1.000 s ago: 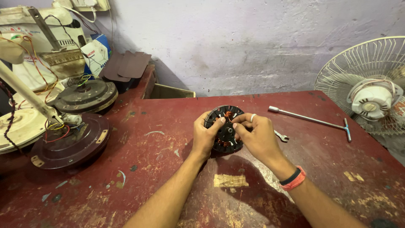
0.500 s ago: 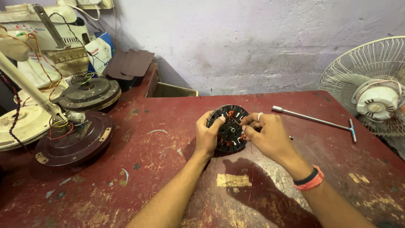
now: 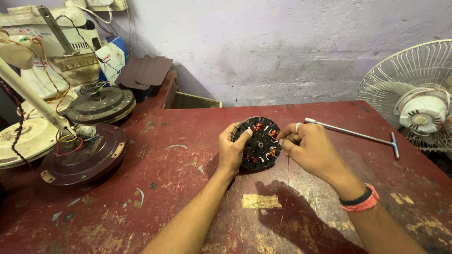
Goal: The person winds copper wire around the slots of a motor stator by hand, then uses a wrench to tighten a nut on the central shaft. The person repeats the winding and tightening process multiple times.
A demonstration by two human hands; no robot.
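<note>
A round black fan stator (image 3: pixel 258 141) with copper coils in its slots stands tilted on the red table (image 3: pixel 188 178). My left hand (image 3: pixel 231 153) grips its left rim, thumb over the top edge. My right hand (image 3: pixel 308 149), with a ring and a red and black wristband, pinches at the stator's right side, fingertips closed together against a coil. Whether a wire is between those fingertips is too small to see.
A T-handle tool (image 3: pixel 358 135) lies to the right of my hands. A white table fan (image 3: pixel 416 108) stands at the right edge. Ceiling fan motor housings (image 3: pixel 84 157) with loose wires crowd the left side. A paper scrap (image 3: pixel 261 201) is stuck on the table in front.
The view has shifted slightly, so the stator and both hands sit a little further right. My hands keep the same hold on the stator.
</note>
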